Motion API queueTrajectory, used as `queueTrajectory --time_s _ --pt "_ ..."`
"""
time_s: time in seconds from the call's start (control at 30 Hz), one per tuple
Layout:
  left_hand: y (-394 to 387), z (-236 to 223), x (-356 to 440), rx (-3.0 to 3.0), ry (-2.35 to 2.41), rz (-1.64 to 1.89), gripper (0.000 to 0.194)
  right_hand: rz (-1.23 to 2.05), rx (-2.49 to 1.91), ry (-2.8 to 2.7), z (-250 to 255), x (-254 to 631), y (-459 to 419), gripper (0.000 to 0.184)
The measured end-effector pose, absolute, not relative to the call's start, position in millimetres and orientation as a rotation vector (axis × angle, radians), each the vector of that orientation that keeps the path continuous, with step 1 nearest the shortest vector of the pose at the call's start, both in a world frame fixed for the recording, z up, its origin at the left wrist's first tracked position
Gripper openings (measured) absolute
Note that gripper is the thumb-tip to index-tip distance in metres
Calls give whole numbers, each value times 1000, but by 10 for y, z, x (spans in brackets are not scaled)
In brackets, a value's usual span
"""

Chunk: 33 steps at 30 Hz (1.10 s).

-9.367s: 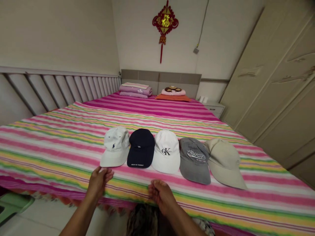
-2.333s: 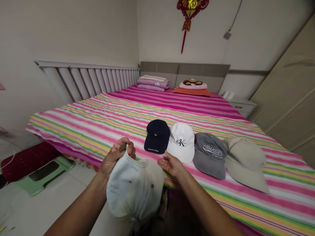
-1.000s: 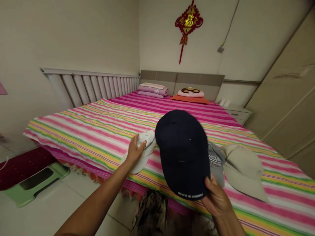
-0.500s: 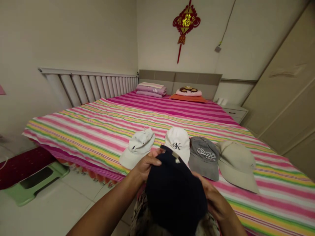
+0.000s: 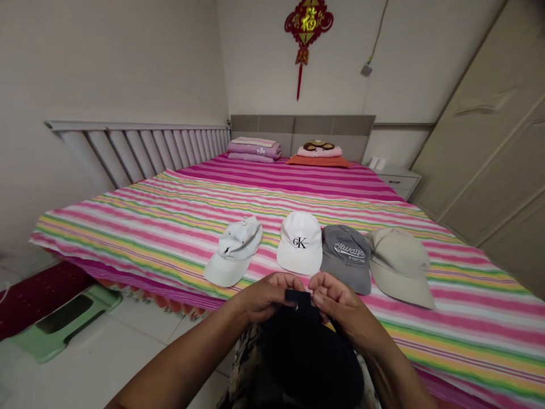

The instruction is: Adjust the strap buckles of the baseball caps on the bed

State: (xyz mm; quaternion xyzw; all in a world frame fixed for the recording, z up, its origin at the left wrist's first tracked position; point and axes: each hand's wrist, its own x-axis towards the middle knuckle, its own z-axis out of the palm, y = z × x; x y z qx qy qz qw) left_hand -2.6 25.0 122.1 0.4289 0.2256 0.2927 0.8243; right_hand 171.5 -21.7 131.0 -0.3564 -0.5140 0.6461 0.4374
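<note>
Held low in front of me is a navy baseball cap [image 5: 310, 352], turned so its back strap faces up and away. My left hand [image 5: 270, 295] pinches one side of the strap. On the strap's other side, the fingers of my right hand [image 5: 340, 301] are closed. The cap's brim is out of sight. Beyond my hands, on the bed, lies a pale cap [image 5: 234, 250] with a small dark emblem, tilted to the left. To its right sit a white "CK" cap [image 5: 300, 243], a grey cap [image 5: 347, 258] with lettering and a beige cap [image 5: 400, 264].
A striped sheet [image 5: 140, 227] covers the bed. Folded purple bedding [image 5: 254, 150] and an orange pillow [image 5: 319, 162] lie by the headboard. A green stool [image 5: 68, 318] stands on the floor at left; a nightstand [image 5: 395, 180] and wardrobe [image 5: 481, 142] are at right.
The pale cap was handled and laid back down, tilted. The navy cap was lifted from the row and turned strap-up; both my hands have now come together at its strap.
</note>
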Motion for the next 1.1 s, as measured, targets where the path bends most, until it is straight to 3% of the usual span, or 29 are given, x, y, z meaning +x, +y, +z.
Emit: queueTrajectory --time_s 0.33,0.6,0.87,0.97,1.1 --pt "210 1164 -33 890 569 584 21 1604 -872 -1344 1362 1708 -253 16" --pt "168 1119 -64 860 617 679 30 1638 -887 -1303 1355 1614 -250 25" --pt "301 1401 -609 808 671 971 23 1310 -1068 -1045 1229 1675 76 30" --pt "450 1584 -836 671 759 1021 12 1379 -981 -898 1296 1572 304 34" --pt "904 1881 -1096 686 880 1012 13 1443 -893 -795 1525 1344 832 24"
